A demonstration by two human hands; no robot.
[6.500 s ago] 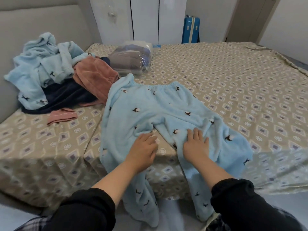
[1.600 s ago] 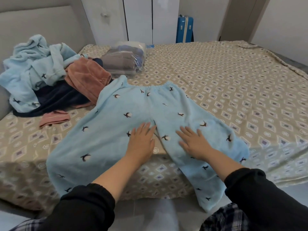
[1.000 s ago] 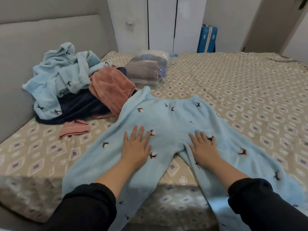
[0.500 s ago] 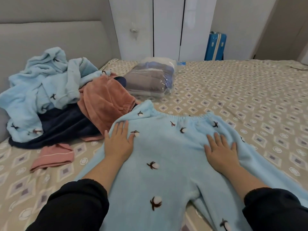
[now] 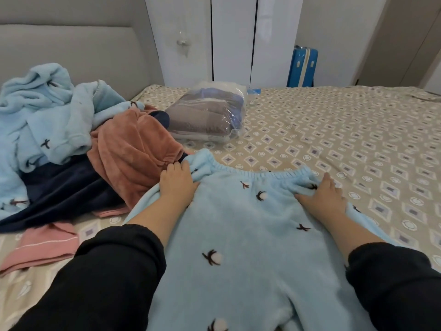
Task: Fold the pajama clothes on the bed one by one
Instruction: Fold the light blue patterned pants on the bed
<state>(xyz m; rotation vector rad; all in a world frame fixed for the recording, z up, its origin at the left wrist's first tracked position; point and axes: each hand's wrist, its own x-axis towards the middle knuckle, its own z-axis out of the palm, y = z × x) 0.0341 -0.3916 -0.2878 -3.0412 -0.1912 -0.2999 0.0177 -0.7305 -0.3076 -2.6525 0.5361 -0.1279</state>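
Nearest you, the trousers (image 5: pixel 250 235) lie flat on the bed (image 5: pixel 358 144), not yet folded. Your left grip (image 5: pixel 177 185) and right grip (image 5: pixel 322 197) each pinch a waistband corner. Farther left, the pile (image 5: pixel 59 120) lies unfolded: almost all the work looks left.

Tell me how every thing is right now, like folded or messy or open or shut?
pajama pants, spread flat, not folded yet.
left hand, grips the waistband's left corner.
right hand, grips the waistband's right corner.
blue pajama top, crumpled in the heap.
brown garment, crumpled in the heap.
navy garment, rumpled under the others.
pink garment, lying loose, unfolded.
plastic bag, holds folded clothes.
wardrobe doors, shut.
suitcase, standing upright.
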